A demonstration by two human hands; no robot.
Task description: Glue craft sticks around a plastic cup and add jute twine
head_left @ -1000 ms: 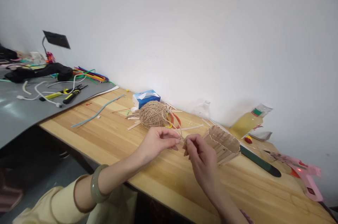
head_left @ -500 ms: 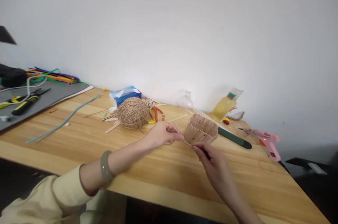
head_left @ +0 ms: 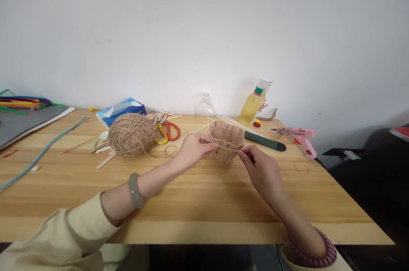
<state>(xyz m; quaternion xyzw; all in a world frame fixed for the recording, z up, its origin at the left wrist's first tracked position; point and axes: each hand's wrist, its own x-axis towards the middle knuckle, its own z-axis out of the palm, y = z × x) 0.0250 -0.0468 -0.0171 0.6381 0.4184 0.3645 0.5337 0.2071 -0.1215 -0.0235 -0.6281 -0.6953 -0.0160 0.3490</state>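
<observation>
A small basket of wooden craft sticks stands on the wooden table. My left hand pinches a strand of brown twine at the basket's left side. Fingers of my right hand pinch the same twine at the basket's front right. The strand runs taut across the basket's front between both hands. A ball of brown twine lies to the left of my left hand.
Orange and yellow scissors, loose craft sticks and a blue tissue pack lie behind the ball. A pink glue gun, a dark-handled tool and a yellow liquid bottle sit at right. A long blue pipe cleaner lies left.
The view swung right. Both hands moved with the twine from beside the basket to its front, and now stretch the strand across it.
</observation>
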